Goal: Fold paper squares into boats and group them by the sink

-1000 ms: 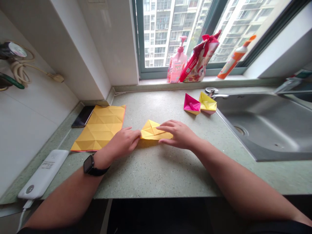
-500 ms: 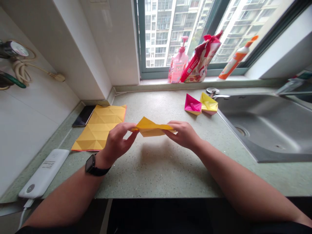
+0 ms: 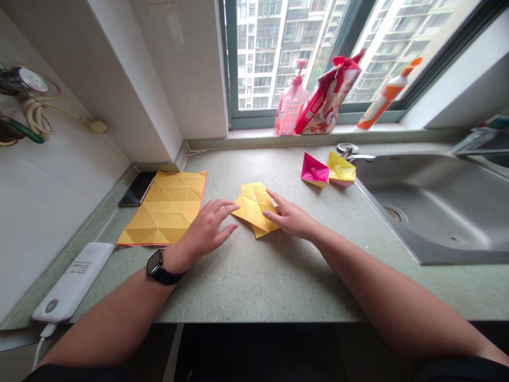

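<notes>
A folded piece of yellow origami paper [image 3: 254, 207] lies flat on the speckled green stone countertop [image 3: 278, 281]. My right hand [image 3: 288, 217] rests on its right side, fingers spread and pressing without gripping. Just left of the paper, my left hand [image 3: 209, 231] hovers with its fingers apart, the fingertips at or very near the paper's left corner. Farther left lies a larger creased yellow sheet [image 3: 165, 209] with a red-pink edge, and neither hand touches it.
Two folded paper boats, pink [image 3: 314, 170] and yellow [image 3: 340, 168], stand by a steel sink [image 3: 433, 207]. A phone [image 3: 137, 188] and white power bank [image 3: 73, 281] lie left. A pink soap bottle [image 3: 291, 106], red bag [image 3: 328, 95] and orange-capped tube [image 3: 384, 95] stand on the sill.
My hands have let the yellow paper down from the air onto the countertop, where it lies opened out flatter. My left hand has released it and stays apart from it.
</notes>
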`<state>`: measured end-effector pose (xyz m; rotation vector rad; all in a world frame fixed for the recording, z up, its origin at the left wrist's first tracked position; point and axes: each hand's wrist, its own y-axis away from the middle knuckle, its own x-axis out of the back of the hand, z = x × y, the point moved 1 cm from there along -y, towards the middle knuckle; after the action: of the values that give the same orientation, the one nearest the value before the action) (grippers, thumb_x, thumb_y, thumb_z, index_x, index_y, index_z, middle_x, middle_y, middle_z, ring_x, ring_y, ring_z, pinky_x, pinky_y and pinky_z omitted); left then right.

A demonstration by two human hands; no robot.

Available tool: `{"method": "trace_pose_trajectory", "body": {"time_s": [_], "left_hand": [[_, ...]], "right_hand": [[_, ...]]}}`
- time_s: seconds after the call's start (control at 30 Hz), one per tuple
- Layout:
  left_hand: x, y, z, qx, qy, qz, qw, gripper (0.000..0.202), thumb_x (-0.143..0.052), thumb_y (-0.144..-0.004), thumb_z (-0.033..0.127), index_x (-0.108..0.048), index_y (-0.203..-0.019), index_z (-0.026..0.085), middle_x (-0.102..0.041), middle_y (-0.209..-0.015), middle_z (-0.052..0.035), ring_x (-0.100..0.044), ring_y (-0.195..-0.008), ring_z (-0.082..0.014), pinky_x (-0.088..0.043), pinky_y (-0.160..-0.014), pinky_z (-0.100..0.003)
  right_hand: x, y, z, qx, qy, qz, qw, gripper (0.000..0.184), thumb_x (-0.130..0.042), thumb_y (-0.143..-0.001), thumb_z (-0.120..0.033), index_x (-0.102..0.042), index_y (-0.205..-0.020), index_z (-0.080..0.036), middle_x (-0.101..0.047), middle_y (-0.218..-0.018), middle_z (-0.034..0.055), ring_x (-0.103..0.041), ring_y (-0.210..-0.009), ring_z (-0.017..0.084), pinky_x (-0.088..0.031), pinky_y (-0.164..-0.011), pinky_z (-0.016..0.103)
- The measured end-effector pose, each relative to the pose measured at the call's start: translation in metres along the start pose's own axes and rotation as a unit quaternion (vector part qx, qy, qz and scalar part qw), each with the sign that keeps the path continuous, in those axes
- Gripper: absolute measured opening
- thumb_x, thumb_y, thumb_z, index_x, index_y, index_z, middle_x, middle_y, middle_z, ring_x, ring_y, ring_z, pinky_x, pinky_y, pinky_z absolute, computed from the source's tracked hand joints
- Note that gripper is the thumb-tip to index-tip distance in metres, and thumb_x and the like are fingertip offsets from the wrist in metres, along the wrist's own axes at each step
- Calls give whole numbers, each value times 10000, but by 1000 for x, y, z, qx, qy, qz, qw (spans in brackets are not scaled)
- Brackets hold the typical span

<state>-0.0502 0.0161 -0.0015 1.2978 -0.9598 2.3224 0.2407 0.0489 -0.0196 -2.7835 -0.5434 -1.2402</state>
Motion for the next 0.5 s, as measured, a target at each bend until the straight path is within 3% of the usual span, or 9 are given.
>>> {"method": "trace_pose_trajectory", "body": {"time_s": [0.1, 0.2, 0.27, 0.37, 0.43, 0.5], "left_hand": [[-8, 3, 7, -19, 13, -71, 997, 466, -721, -1052, 395, -600, -1476, 244, -648, -1482, -140, -615, -1383, -322, -511, -1190, -531], [-15, 6, 10, 5, -9, -113, 994, 749, -915, -858, 576, -606, -1454, 242, -640, -1504, -161, -605, -1389, -391, -509, -1166, -578], [-18, 7, 11, 24, -30, -126, 991, 774, -944, -812, 598, -619, -1411, 231, -647, -1497, -168, -613, -1368, -405, -516, -1143, -582], [-19, 7, 14, 34, -54, -125, 990, 533, -878, -908, 490, -647, -1312, 228, -687, -1434, -142, -646, -1301, -374, -530, -1103, -549], [-19, 6, 15, 28, -57, -120, 991, 416, -838, -937, 410, -658, -1265, 228, -711, -1383, -122, -660, -1258, -354, -535, -1084, -532], [-18, 6, 16, 20, -51, -116, 992, 358, -804, -945, 347, -664, -1248, 219, -721, -1351, -115, -667, -1227, -342, -538, -1076, -524]], "right_hand": [[-2, 6, -6, 69, -89, -103, 988, 799, -551, -1098, -481, -245, -1785, -213, -783, -969, 47, -722, -860, 233, -585, -815, 386], [-9, 13, -12, 127, -210, -218, 945, 838, -533, -1120, -527, -135, -1801, -244, -798, -1113, 65, -748, -1014, 228, -593, -949, 419], [-13, 14, -14, 144, -247, -246, 926, 854, -569, -1109, -544, -153, -1798, -261, -808, -1160, 74, -758, -1074, 231, -584, -1013, 442], [-13, 10, -10, 147, -224, -185, 946, 695, -580, -1105, -474, -370, -1737, -275, -828, -1156, 74, -774, -1013, 223, -605, -980, 432], [-11, 4, -3, 153, -173, -98, 968, 571, -556, -1092, -341, -505, -1657, -273, -839, -1110, 64, -775, -948, 213, -622, -940, 418], [-8, -2, 6, 171, -89, -2, 981, 564, -549, -1027, -190, -588, -1583, -275, -836, -1072, 54, -769, -927, 213, -626, -940, 425]]}}
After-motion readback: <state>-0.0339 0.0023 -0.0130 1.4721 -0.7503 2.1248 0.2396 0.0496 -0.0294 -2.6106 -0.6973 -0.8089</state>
